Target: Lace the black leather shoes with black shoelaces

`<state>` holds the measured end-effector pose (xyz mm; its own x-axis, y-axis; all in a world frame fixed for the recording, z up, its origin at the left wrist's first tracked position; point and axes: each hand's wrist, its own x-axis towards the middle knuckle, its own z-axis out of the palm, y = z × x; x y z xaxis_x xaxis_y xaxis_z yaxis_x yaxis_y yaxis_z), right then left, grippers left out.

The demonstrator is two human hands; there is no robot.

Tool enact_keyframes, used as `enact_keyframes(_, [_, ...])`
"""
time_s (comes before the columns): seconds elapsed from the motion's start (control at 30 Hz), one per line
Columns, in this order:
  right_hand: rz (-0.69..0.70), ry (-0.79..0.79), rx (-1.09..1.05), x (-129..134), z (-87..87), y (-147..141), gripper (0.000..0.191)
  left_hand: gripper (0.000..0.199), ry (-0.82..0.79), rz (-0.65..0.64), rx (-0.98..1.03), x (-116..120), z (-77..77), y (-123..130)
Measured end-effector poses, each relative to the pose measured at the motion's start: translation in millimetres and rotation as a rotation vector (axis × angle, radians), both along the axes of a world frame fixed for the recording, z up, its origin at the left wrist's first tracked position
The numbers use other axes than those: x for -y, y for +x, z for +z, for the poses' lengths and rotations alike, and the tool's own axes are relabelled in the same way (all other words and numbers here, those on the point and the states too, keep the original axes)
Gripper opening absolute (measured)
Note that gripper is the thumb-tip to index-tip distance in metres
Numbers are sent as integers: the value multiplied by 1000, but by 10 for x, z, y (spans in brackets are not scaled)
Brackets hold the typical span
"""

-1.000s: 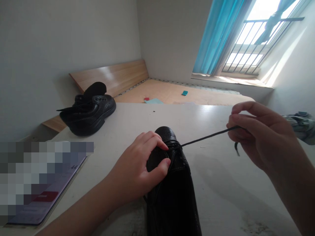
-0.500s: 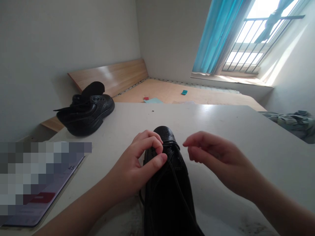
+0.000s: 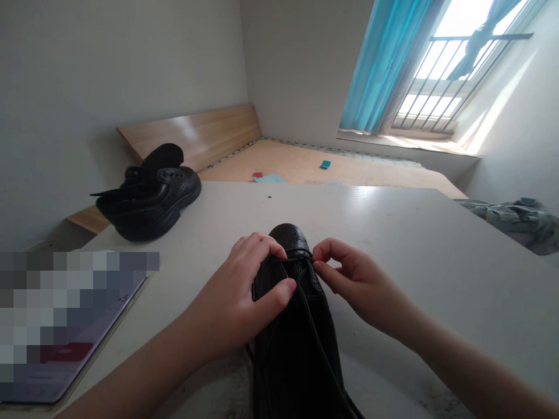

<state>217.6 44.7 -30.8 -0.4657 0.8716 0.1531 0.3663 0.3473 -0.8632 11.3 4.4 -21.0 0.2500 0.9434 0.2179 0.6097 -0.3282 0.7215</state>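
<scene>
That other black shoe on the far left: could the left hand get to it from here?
Probably yes: between the left hand and the other black shoe only white tabletop shows, though the hand would likely have to leave the near shoe.

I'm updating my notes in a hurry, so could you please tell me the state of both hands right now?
Left hand: partly open, loosely curled, resting on the shoe.
Right hand: closed, pinching the lace.

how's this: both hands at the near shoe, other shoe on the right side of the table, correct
The side is wrong: the head view shows the other shoe on the left side of the table. The left hand and right hand are at the near shoe, as you say.
</scene>
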Motion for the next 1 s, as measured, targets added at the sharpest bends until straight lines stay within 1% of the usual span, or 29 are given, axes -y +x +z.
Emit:
enact_keyframes(0.03, [-10, 121, 60, -4, 0, 6, 9, 18, -5, -2, 4, -3, -1, -1])
enact_keyframes(0.07, [-34, 281, 141, -11, 0, 12, 7, 17, -13, -7, 8, -4, -2, -3])
enact_keyframes(0.13, [-108, 615, 314, -38, -5, 21, 9, 16, -28, -12, 25, -6, -2, -11])
enact_keyframes(0.17, [-148, 707, 372, -57, -11, 20, 10, 15, -34, -17, 35, -7, -1, -15])
enact_keyframes(0.2, [-180, 731, 402, -79, -20, 15, 10, 15, -39, -22, 47, -7, -1, -20])
enact_keyframes(0.27, [-205, 641, 389, -120, -44, -5, 10, 15, -45, -26, 71, -5, 2, -28])
enact_keyframes(0.37, [-181, 475, 305, -158, -69, -36, 8, 13, -54, -26, 97, 2, 9, -31])
enact_keyframes(0.43, [-130, 379, 236, -161, -63, -43, 8, 13, -65, -31, 102, 8, 18, -29])
enact_keyframes(0.6, [32, 20, -25, -155, 39, -3, 20, 14, -88, -28, 90, 11, 42, -19])
enact_keyframes(0.67, [61, -120, -172, -178, 106, 50, 24, 13, -96, -35, 93, 7, 48, -19])
enact_keyframes(0.73, [71, -313, -397, -218, 181, 138, 32, 13, -109, -45, 100, 5, 51, -21])
enact_keyframes(0.8, [49, -497, -611, -267, 254, 252, 42, 14, -123, -44, 109, 6, 51, -26])
enact_keyframes(0.83, [25, -550, -681, -291, 287, 312, 45, 14, -130, -40, 115, 8, 51, -29])
enact_keyframes(0.9, [-47, -569, -752, -331, 346, 423, 44, 14, -142, -39, 122, 10, 47, -37])
enact_keyframes(1.0, [-152, -543, -855, -372, 412, 533, 34, 14, -156, -50, 136, -3, 29, -48])
